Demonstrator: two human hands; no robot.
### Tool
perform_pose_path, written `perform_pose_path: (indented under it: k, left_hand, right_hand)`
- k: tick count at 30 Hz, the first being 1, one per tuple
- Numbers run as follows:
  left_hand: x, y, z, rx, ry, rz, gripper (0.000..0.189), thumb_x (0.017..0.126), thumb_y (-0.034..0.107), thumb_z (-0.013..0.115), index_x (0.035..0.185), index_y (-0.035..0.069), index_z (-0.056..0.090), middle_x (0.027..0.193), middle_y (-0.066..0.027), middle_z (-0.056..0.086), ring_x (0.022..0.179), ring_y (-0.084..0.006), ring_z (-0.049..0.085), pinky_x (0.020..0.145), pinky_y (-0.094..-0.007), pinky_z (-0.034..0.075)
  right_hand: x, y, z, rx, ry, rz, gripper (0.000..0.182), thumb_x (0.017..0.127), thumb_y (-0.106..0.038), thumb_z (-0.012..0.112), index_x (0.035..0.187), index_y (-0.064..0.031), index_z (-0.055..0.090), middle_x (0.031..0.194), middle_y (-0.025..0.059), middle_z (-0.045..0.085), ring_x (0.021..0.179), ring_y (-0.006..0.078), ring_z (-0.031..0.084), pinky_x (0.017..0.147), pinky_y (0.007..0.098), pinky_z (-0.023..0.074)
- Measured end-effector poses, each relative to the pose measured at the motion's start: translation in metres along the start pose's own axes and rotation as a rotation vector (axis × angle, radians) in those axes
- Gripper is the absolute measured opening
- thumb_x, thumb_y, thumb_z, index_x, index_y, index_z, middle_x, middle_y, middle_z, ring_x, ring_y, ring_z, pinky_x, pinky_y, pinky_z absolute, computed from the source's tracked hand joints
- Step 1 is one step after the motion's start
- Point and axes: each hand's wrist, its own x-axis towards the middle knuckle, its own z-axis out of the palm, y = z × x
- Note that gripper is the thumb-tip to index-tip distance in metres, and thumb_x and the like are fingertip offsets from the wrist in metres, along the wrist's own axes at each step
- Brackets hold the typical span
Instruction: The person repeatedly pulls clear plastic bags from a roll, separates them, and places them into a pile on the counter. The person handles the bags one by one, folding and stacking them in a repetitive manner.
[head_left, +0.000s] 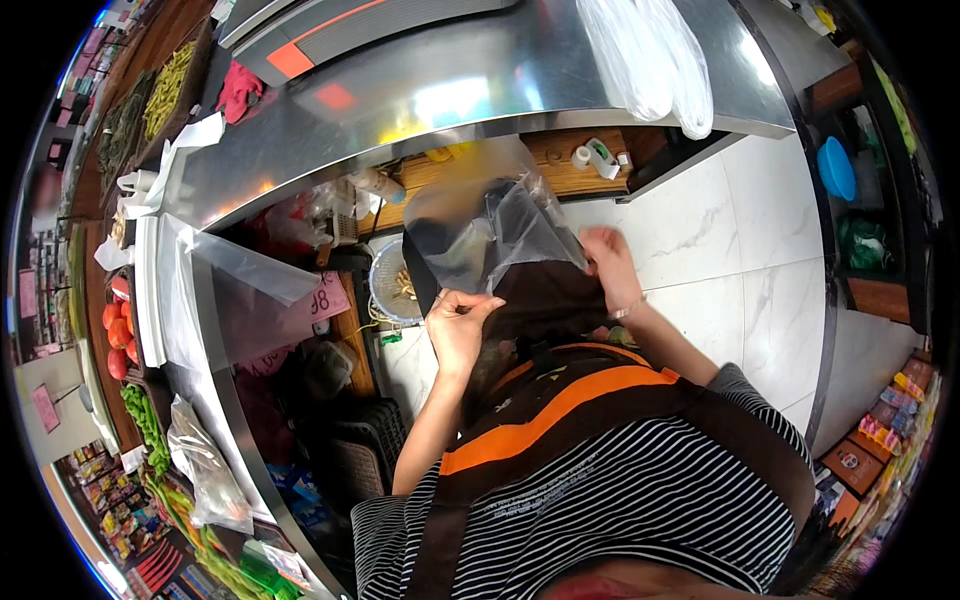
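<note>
A clear plastic bag (525, 225) spreads in front of my brown apron (547, 292) with its orange trim. My left hand (457, 322) pinches one corner of the bag's near edge between thumb and fingertips. On the other side, my right hand (607, 262) holds the opposite edge, its fingers curled and slightly blurred. Between the hands the film hangs loose and wrinkled. Dark shapes show through it, and I cannot tell whether anything lies inside. A thin bracelet circles my right wrist.
A steel counter (360, 142) wraps ahead and left, with white plastic bags (652, 60) draped over its edge. Beneath it, a wooden shelf (450, 176) bears a tape dispenser (602, 159). A plastic basket (394, 281) stands near my left hand. Tomatoes (120, 330) lie far left.
</note>
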Motion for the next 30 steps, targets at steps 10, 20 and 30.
perform_pose_path:
  k: [10,20,30]
  left_hand:
    - [-0.003,0.040,0.011,0.247,-0.044,0.225,0.022,0.062,0.005,0.081,0.063,0.000,0.060,0.066,-0.0101,0.057,0.062,-0.0235,0.056,0.058,-0.0320,0.044]
    - [-0.002,0.021,0.011,-0.042,-0.231,-0.052,0.028,0.070,0.002,0.077,0.062,0.005,0.050,0.068,-0.0020,0.054,0.059,-0.0148,0.050,0.056,-0.0272,0.041]
    - [0.013,0.029,-0.005,-1.044,-0.025,-0.610,0.017,0.088,0.009,0.063,0.076,0.010,0.051,0.085,-0.0002,0.060,0.079,-0.0130,0.060,0.073,-0.0315,0.055]
  right_hand:
    - [-0.070,-0.015,0.030,-0.108,-0.429,0.142,0.036,0.087,-0.037,0.065,0.086,-0.0022,0.061,0.076,0.0004,0.060,0.067,0.0062,0.053,0.056,0.0196,0.0440]
    - [-0.033,-0.010,0.043,-0.097,-0.502,0.047,0.027,0.076,-0.022,0.075,0.083,0.0017,0.063,0.072,0.0064,0.065,0.063,0.0108,0.059,0.059,0.0259,0.0465]
    - [-0.026,0.012,0.015,-0.458,-0.131,-0.260,0.024,0.078,-0.012,0.066,0.098,-0.0006,0.056,0.072,0.0056,0.060,0.066,0.0130,0.057,0.064,0.0285,0.0477]
